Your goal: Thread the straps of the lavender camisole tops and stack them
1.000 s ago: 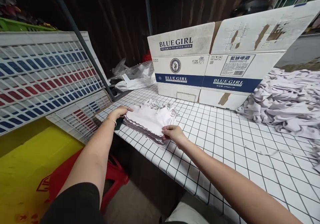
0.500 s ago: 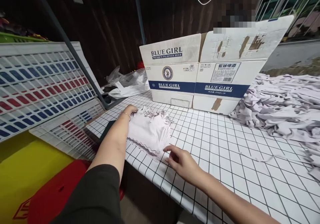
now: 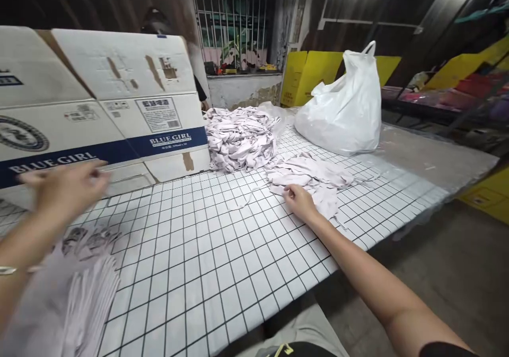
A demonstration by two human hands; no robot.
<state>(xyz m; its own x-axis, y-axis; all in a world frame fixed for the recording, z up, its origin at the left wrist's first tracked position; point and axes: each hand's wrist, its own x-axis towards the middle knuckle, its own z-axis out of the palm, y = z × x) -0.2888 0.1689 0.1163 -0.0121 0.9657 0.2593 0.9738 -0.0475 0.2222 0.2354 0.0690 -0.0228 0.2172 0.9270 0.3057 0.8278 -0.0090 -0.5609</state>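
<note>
My left hand (image 3: pixel 69 187), smeared by motion, hovers in front of the carton above a neat stack of pale lilac fabric pieces (image 3: pixel 85 298). Its fingers are loosely stretched, and nothing shows in them. Out to the right, my right hand (image 3: pixel 301 203) is at the near edge of a loose spread of pale fabric pieces (image 3: pixel 314 174). Thumb and fingers pinch together on the edge of a fabric piece there; the exact grip is partly hidden.
A white beer carton (image 3: pixel 119 121) stands upright on the grid-patterned tablecloth (image 3: pixel 207 245). Behind lies a large heap of pale fabric (image 3: pixel 242 139). A white plastic bag (image 3: pixel 345 107) sits at the back right. Part of another person (image 3: pixel 156 23) shows behind the carton.
My view has swung right. My left hand has let go of the stack's far side and lifted. My right hand has moved from beside the stack to the loose fabric pieces.
</note>
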